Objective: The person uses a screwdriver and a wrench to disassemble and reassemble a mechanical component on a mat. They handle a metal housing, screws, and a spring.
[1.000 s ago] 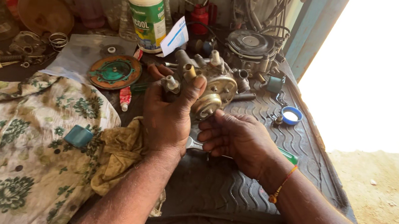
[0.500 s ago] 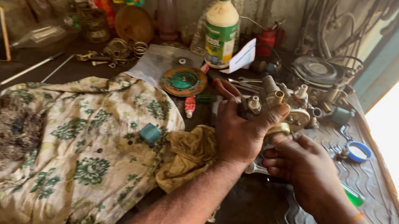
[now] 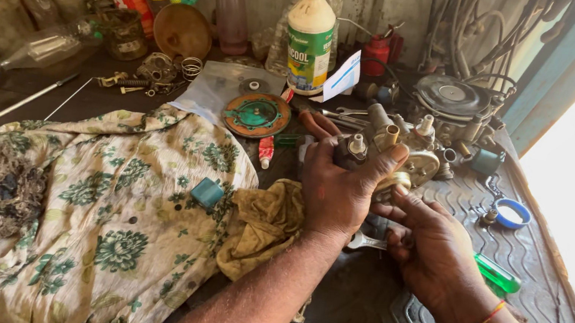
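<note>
Both hands grip one grey metal carburettor part (image 3: pixel 373 156): left hand (image 3: pixel 336 192) closed over it, right hand (image 3: pixel 428 245) curled beneath; white green-capped plastic bottle (image 3: pixel 309 38), contents unseen, stands on bench (image 3: pixel 432 315).

A single head-worn camera looks down and forward from the person's own eye level, close over the counter (image 3: pixel 27 109). It faces the back wall, where bottles (image 3: pixel 310 34) stand in a row, with a bright opening at the right edge. Both forearms enter from the bottom edge, and the hands sit near the middle of the view.
</note>
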